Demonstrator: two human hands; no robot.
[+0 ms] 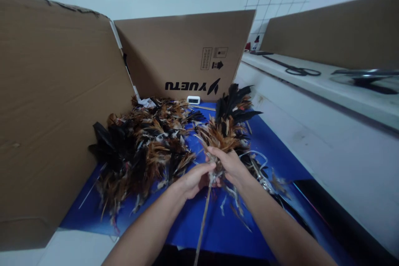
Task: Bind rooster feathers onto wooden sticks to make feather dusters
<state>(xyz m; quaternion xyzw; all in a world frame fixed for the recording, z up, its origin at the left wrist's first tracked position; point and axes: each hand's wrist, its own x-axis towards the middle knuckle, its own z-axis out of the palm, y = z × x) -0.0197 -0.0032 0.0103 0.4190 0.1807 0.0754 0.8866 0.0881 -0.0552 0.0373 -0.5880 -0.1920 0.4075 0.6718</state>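
Between my two hands is a feather duster (222,131) with brown and black feathers, its thin stick (203,226) pointing down toward me. My left hand (198,179) is closed around the base of the feathers, thumb on top near where they meet the stick. Just above and to the right, my right hand (229,165) also grips the feathers with its fingers wrapped in. Some fingertips of both hands are hidden behind the plumes. A large heap of brown and black feather bundles (156,145) lies to the left of my hands.
A blue mat (190,226) covers the work surface. Cardboard panels (174,58) stand at the back and left. A small white digital display (193,100) sits by the back panel. Scissors (299,70) lie on the white ledge at right, and a dark flat object (324,203) lies below it.
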